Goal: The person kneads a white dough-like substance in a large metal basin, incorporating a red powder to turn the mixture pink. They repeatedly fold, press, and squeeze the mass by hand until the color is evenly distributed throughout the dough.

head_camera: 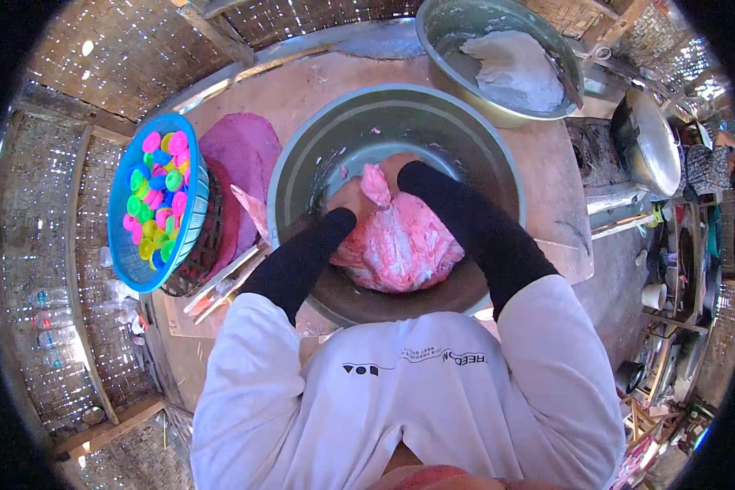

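Observation:
A large mass of pink dough [404, 245] with white streaks lies in a wide grey-green basin [300, 153]. Both my hands are in the basin, at the far side of the dough. My left hand [348, 195] grips its left edge, fingers partly hidden. My right hand [399, 166] grips the far edge, with its fingers mostly out of sight. Between the two hands a smaller pink lump [375, 185] sticks up. Small pink scraps cling to the basin's inner wall.
At left, a blue plastic basket [117, 245] holds many-coloured small plastic pieces. Beside it lie a pink-purple round mat [245, 141] and wooden sticks [226, 282]. A second basin [441, 55] holds white dough [514, 70]. A metal pot [646, 144] and another person [710, 162] are at right.

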Tool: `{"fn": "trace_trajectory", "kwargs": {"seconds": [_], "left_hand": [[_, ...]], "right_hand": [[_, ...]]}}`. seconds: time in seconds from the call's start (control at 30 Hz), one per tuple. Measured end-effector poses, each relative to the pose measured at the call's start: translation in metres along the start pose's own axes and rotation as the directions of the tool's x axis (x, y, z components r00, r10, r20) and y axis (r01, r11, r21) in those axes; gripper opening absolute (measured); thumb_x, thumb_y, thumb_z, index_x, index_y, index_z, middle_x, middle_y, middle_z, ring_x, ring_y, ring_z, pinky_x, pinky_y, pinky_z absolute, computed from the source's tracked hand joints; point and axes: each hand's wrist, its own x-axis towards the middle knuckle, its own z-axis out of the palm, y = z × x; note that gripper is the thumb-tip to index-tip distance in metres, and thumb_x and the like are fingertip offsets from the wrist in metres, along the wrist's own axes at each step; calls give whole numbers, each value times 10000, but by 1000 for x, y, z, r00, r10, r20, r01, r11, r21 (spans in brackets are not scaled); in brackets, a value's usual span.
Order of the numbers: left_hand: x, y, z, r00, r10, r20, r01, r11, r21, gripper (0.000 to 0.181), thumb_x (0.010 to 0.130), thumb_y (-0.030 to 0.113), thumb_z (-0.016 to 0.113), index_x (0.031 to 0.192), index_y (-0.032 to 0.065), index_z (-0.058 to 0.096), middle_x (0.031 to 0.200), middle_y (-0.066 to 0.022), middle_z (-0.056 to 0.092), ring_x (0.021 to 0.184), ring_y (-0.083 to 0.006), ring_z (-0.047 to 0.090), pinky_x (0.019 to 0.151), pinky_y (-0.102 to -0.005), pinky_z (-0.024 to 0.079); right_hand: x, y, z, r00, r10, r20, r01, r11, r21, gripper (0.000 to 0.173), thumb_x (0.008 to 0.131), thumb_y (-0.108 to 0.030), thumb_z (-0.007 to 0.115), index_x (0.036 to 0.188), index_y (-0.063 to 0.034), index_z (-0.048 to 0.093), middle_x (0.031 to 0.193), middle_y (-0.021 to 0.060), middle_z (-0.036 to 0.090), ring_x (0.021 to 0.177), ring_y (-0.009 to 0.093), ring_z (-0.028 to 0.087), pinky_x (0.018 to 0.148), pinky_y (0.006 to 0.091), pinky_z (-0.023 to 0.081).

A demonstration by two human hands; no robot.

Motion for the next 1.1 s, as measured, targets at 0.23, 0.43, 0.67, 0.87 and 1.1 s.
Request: {"fn": "trace_trajectory", "kwargs": {"seconds": [0.23, 0.43, 0.67, 0.87, 1.1], "left_hand": [[-108, 55, -42, 857, 69, 510, -296, 877, 379, 1192, 532, 495, 735, 1319, -53, 27, 1311, -329, 147, 1151, -519, 258, 935, -538, 283], [-138, 46, 52, 997, 43, -70, 0, 853, 521, 1242, 466, 512, 746, 1322, -61, 51, 1356, -255, 163, 1221, -442, 226, 982, -536, 205], [-60, 41, 3, 1000, 3, -23, 9, 884, 468, 867, 514, 498, 721, 1206, 89, 395, 1111, -95, 468, 1061, -317, 448, 865, -471, 363], [-8, 21, 5, 976, -187, -109, 200, 971, 129, 600, 643, 413, 644, 1119, 90, 473, 1062, -105, 546, 931, -364, 541, 786, -492, 420], [-66, -8, 4, 945, 181, 271, -290, 845, 449, 964, 666, 420, 649, 1315, -19, 88, 1233, -285, 331, 1144, -416, 372, 916, -497, 336]], "right_hand": [[-121, -48, -22, 952, -164, 258, 201, 972, -122, 750, 529, -303, 709, 1176, -26, 449, 1253, 182, 405, 1187, 315, 351, 980, 458, 258], [-152, -64, 36, 982, -167, -89, 143, 962, -231, 378, 792, -204, 431, 1099, 3, 504, 1189, 228, 440, 1147, 372, 368, 955, 520, 244], [-66, -42, 23, 992, -13, -126, 17, 999, 29, 203, 752, -180, 489, 818, -37, 618, 850, 170, 624, 807, 285, 609, 680, 416, 479], [-19, -16, -4, 986, 138, -88, -130, 987, 90, 236, 778, -236, 487, 849, -96, 663, 868, 114, 646, 812, 280, 625, 701, 403, 488], [-95, -50, -9, 978, -162, 133, 174, 981, -89, 465, 676, -247, 597, 1079, -26, 523, 1148, 218, 494, 1104, 366, 449, 906, 464, 361]]}}
